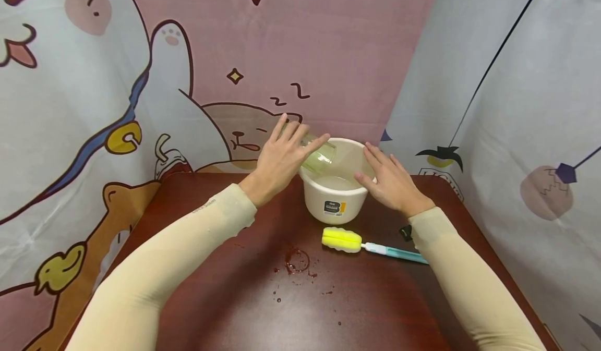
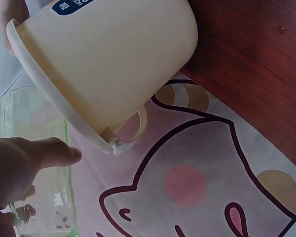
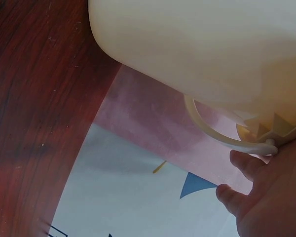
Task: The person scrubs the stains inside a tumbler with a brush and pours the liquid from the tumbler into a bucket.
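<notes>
The left hand [image 1: 280, 158] grips a clear green-tinted drinking glass [image 1: 319, 155], tipped on its side over the rim of the cream plastic bucket [image 1: 334, 200], which holds some water. The right hand [image 1: 389, 181] rests with relaxed, straight fingers on the bucket's far rim. I judge the glass rinsed or emptied; the yellow sponge brush with the teal handle [image 1: 341, 239] lies unused in front of the bucket. The dark red wooden surface [image 1: 225, 288] shows water drops near the bucket; cartoon-printed cloth [image 1: 141, 80] hangs behind it
</notes>
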A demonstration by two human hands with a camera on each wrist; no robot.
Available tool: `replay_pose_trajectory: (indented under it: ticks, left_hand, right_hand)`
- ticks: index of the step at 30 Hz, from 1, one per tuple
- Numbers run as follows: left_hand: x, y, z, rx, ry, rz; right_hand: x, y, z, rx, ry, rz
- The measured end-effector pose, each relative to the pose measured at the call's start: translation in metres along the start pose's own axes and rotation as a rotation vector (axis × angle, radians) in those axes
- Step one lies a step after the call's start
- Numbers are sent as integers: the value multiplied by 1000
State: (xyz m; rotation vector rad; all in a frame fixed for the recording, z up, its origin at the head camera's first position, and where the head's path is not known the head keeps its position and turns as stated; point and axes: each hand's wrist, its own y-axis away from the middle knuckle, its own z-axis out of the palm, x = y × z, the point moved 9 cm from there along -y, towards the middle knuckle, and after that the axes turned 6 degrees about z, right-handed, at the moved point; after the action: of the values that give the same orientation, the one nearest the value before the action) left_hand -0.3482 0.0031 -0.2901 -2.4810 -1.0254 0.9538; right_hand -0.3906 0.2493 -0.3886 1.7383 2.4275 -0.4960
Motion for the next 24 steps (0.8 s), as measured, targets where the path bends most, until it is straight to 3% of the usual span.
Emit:
replay_pose_trajectory:
  ticks: [16, 24]
  left_hand:
    - [-1, -1, -1, 10, -10, 4]
    - [-6, 3, -1, -8, 26, -48]
  right_hand:
    - [-2, 1, -3, 16, 9, -4]
    - [-2, 1, -2, 11, 5, -1]
